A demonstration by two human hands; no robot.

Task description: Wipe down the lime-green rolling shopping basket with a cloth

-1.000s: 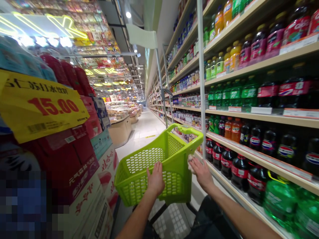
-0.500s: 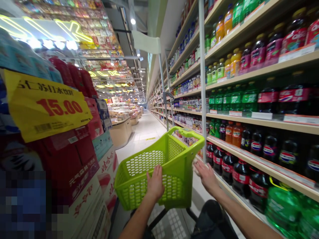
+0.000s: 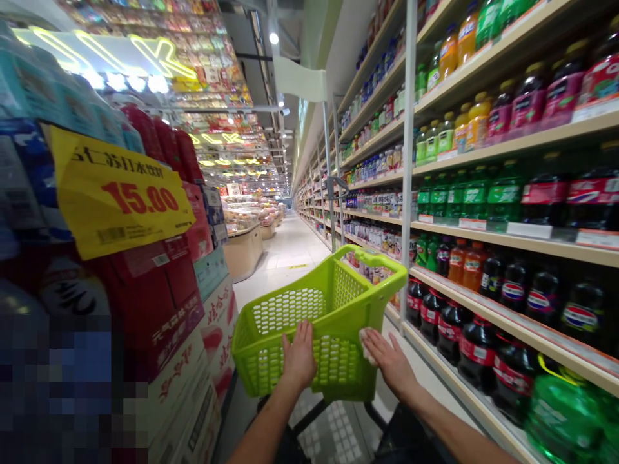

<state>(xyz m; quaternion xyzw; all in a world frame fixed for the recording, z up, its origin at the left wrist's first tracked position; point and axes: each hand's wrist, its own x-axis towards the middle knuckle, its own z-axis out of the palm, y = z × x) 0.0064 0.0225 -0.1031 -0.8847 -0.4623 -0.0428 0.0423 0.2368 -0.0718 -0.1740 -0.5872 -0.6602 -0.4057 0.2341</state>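
Observation:
A lime-green shopping cart (image 3: 290, 303) with perforated plastic sides stands crosswise in front of me, its handle at the upper right. My left hand (image 3: 300, 354) lies against the near side just below the rim, fingers stretched out and holding nothing. Under the fingers of my right hand (image 3: 394, 367) is a crumpled white wipe (image 3: 366, 348), pressed on the cart's outer side near the handle end. Part of the wipe is hidden by the fingers; whether it is cloth or paper I cannot tell.
Drink shelves (image 3: 483, 225) run along the right, with cola bottles (image 3: 483, 345) low down. Stacked drink cartons (image 3: 164, 309) bearing a yellow price sign (image 3: 126, 193) rise close on the left. An aisle (image 3: 294, 245) leads away beyond the cart, past wooden display bins (image 3: 244, 251).
My right hand has moved left and down with the wipe, from beside the handle end onto the cart's side. My left hand stays at the side. The view has shifted slightly.

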